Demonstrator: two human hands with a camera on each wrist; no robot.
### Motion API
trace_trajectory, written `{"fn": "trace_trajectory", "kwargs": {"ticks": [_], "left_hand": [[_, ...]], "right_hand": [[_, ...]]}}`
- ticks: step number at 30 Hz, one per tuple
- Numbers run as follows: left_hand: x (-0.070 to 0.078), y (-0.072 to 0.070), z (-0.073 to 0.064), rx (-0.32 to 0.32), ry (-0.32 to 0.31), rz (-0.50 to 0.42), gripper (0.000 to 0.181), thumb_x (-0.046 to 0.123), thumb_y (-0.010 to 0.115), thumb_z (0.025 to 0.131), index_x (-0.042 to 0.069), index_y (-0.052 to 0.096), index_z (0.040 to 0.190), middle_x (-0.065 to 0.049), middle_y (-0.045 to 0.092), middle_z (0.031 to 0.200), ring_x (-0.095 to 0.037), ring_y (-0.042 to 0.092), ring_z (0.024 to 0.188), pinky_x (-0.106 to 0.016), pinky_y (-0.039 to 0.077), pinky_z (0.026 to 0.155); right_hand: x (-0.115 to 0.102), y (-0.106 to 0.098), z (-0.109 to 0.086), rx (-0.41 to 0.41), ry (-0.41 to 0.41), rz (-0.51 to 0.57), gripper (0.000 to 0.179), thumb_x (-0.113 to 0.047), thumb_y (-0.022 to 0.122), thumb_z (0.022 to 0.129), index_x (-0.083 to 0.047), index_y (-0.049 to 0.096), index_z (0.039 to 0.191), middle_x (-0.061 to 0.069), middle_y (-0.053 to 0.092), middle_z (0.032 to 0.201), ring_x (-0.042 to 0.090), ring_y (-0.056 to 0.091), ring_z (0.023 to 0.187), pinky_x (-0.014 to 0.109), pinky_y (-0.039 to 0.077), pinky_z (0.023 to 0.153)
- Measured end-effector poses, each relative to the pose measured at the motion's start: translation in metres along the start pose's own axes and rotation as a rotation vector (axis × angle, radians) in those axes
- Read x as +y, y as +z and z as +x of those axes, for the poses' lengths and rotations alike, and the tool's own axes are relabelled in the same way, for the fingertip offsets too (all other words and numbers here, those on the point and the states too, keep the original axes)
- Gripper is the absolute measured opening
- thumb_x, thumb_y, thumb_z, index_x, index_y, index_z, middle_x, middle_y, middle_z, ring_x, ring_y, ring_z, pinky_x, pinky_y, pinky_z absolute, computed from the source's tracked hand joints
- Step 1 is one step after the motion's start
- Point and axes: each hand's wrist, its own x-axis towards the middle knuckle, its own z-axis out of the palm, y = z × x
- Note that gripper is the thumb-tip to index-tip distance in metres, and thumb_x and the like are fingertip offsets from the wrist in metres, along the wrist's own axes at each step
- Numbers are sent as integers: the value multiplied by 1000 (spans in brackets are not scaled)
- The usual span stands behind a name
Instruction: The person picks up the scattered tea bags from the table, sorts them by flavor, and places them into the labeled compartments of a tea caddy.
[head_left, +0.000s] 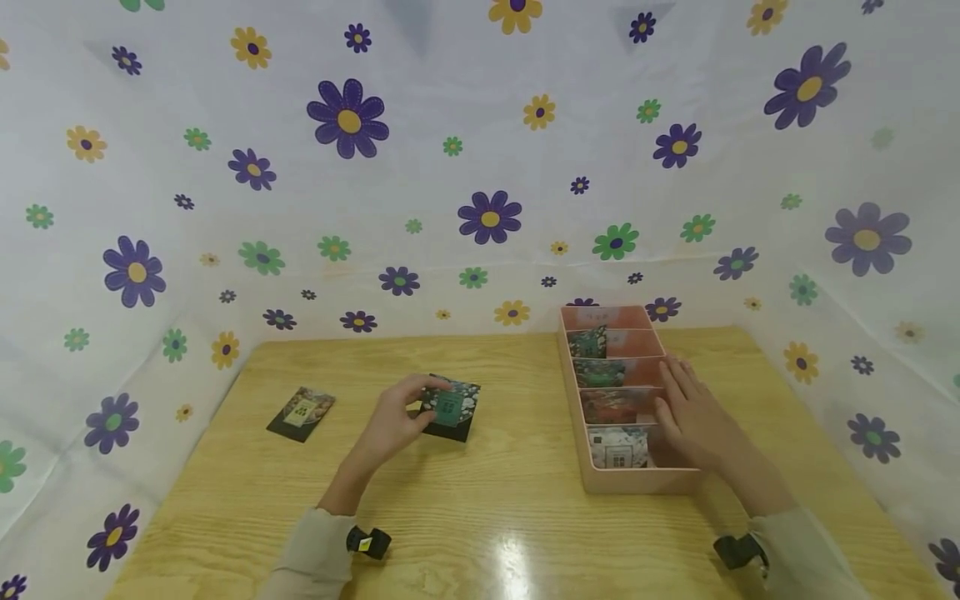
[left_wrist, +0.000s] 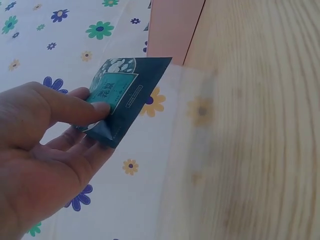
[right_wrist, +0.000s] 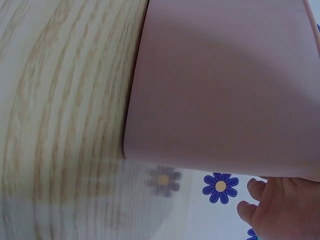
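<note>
My left hand (head_left: 397,417) pinches a dark green sachet (head_left: 453,404) with a white floral print and a teal label, above the table. In the left wrist view, the thumb lies over the face of this sachet (left_wrist: 125,100) and fingers are behind it. My right hand (head_left: 697,417) holds the right rim of a pink divided box (head_left: 637,481), thumb over the edge and fingers along the outer side. The right wrist view shows the box's plain wall (right_wrist: 220,90) and part of my right hand (right_wrist: 290,210); the thumb is hidden there.
Left of my left hand, another dark sachet (head_left: 302,414) with a yellowish label lies on the wooden table (head_left: 450,517). Several sachets stand in the box's compartments, including a whitish one (head_left: 618,447) in front. Flower-patterned cloth (head_left: 420,192) surrounds the table's back and sides.
</note>
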Motion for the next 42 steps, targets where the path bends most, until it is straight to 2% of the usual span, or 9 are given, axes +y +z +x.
{"fn": "trace_trajectory", "kwargs": {"ticks": [7,11,17,26,30,36,39,42], "left_hand": [[9,14,11,32,-25,-88,45,-17,68,88,13,71,122,-7,66,131,-32,63,122,-46,59,89],[14,22,18,57,-15,-114,44,-17,69,88,12,71,122,-9,66,129,-33,65,118,-42,61,84],[18,33,25,60,-24,-182,44,-17,69,88,8,70,124,-12,64,129,-35,66,115,-42,61,82],[20,46,36,63,-28,-264,45,-18,69,88,6,69,125,-13,64,131,-31,68,104,-29,59,75],[22,53,42,66,-25,-291,44,-18,69,87,3,68,126,-15,64,131,-33,68,101,-29,59,73],[30,61,53,61,-7,-342,41,-16,67,91,2,67,128,-18,63,132,-37,69,102,-37,61,76],[33,65,60,57,6,-328,40,-15,67,91,2,68,128,-17,63,133,-37,69,100,-38,61,76],[37,69,67,55,10,-312,40,-15,68,90,3,69,126,-14,64,132,-33,70,102,-34,60,78]], "right_hand": [[1,1,0,-7,10,0,64,-24,37,109,15,18,156,34,13,164,51,10,151,66,21,117],[1,1,0,-1,10,-3,64,-24,37,109,15,18,156,34,13,164,51,10,151,66,22,117],[0,2,1,-1,12,-8,64,-24,37,109,15,18,156,34,13,164,51,10,151,66,21,117],[3,4,1,7,0,-10,63,-23,36,109,15,18,156,35,14,164,52,10,151,67,22,116],[4,5,2,2,-1,-8,64,-24,36,110,15,18,157,34,13,164,51,10,151,67,22,117],[4,5,2,-4,1,-9,64,-26,35,110,14,16,157,33,11,165,50,8,152,66,22,117],[4,5,2,1,-1,-8,64,-26,35,110,14,17,157,33,11,165,50,8,152,66,22,117],[5,4,2,2,-5,-10,64,-25,35,110,14,17,157,33,12,165,51,9,152,67,22,117]]}}
